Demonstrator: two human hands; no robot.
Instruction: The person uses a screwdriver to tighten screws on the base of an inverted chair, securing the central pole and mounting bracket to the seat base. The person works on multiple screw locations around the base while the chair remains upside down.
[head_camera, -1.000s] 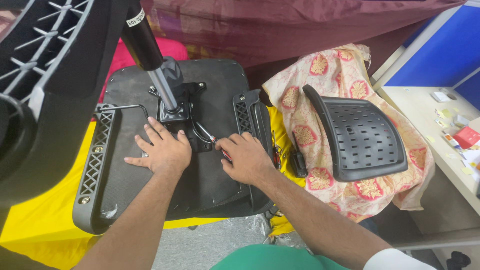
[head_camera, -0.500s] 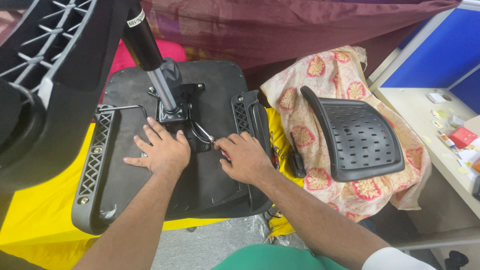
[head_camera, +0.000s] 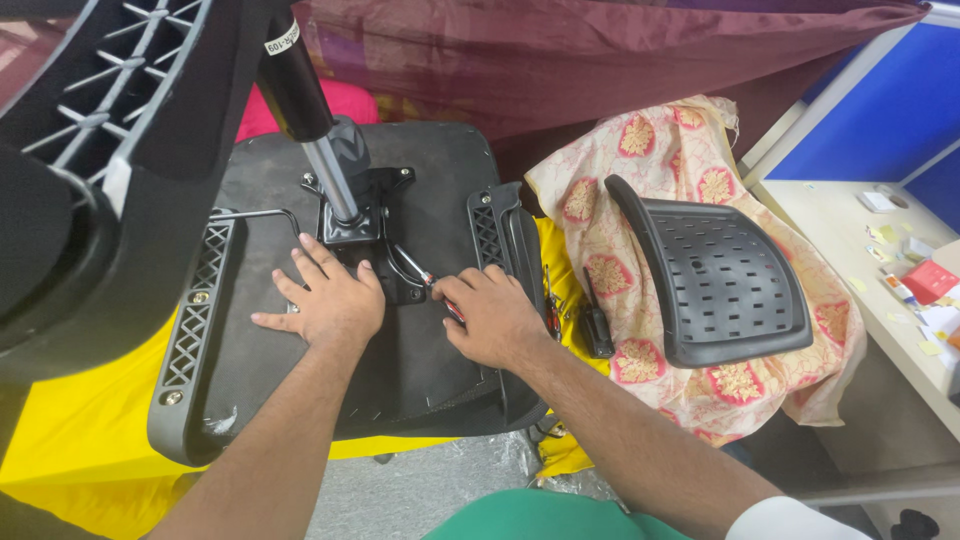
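Head view: we are bracing upturned black plastic chair seat (head_camera: 250, 380) with flat, spread left hand (head_camera: 325, 300); right hand (head_camera: 490, 315) pinching red-handled screwdriver (head_camera: 428, 281), seemingly fastening black metal mechanism plate (head_camera: 362, 215); next needing tip seated squarely.

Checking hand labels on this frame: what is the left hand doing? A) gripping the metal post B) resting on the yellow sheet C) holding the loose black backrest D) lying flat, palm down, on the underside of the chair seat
D: the left hand lies flat with fingers spread on the underside of the chair seat, just below the metal post.
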